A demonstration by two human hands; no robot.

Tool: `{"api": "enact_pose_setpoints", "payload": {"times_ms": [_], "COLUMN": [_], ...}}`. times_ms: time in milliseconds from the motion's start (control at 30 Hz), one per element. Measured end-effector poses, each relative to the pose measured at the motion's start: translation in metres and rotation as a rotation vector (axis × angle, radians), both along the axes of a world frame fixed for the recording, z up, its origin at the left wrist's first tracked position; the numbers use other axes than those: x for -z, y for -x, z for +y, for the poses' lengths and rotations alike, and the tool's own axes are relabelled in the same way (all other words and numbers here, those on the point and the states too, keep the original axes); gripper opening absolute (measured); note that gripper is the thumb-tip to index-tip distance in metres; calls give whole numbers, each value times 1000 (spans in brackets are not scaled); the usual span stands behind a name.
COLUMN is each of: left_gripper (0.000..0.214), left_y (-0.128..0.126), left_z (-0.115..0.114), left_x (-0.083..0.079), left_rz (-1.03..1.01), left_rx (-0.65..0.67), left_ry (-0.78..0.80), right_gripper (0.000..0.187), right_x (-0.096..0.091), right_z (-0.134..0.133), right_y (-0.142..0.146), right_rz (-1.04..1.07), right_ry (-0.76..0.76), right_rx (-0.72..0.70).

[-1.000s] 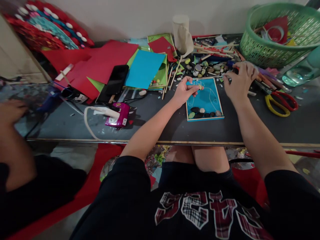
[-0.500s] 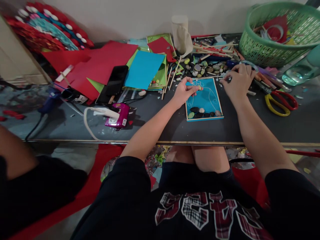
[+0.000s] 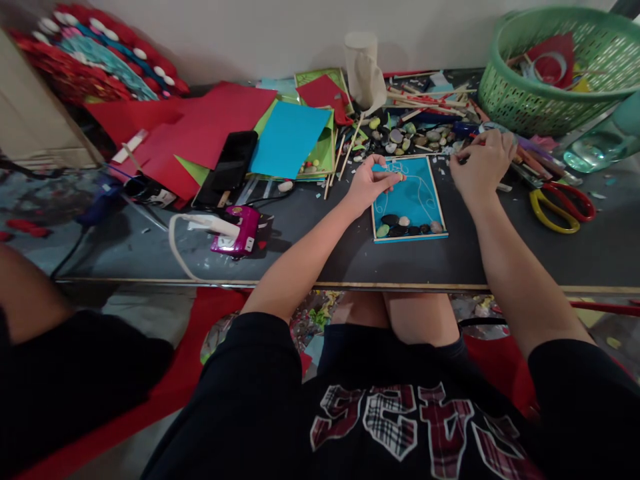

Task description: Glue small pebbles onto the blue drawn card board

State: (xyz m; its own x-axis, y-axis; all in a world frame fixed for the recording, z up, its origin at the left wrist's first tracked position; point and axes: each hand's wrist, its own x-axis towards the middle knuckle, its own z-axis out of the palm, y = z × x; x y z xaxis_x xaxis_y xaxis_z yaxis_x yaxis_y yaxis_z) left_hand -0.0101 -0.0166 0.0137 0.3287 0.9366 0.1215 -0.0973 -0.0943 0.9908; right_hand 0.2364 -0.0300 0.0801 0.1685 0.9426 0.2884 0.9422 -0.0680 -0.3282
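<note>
Pinching a small piece in left hand grip over blue framed board on surface, right hand fingers curled beside pebble pile, cannot tell what it holds

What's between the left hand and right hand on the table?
Head view: the top of the blue framed board fills most of the gap between left hand and right hand, then a strip of dark table.
</note>
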Motion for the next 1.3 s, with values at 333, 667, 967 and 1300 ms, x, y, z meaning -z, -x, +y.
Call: {"api": "enact_pose_setpoints", "payload": {"times_ms": [333,667,967,1300], "left_gripper": [59,61,59,52], "left_y": [-1,-2,-1,-3], "left_z": [-7,-6,-6,-8], "left_x": [-8,-8,-9,-11], "left_rz": [15,15,27,1], "left_rx": [-14,-17,-22,-33], "left_ry": [49,50,27,71], "right_gripper": [26,13,30,29], "right_x": [16,18,27,28], "right_z": [13,16,20,21], "right_y": [-7,-12,-10,-5], "right_rz": [-57,-123,-32,-63], "right_ry": [-86,-37,-22,-16], "right_rx": [12,-70,-185,-275]}}
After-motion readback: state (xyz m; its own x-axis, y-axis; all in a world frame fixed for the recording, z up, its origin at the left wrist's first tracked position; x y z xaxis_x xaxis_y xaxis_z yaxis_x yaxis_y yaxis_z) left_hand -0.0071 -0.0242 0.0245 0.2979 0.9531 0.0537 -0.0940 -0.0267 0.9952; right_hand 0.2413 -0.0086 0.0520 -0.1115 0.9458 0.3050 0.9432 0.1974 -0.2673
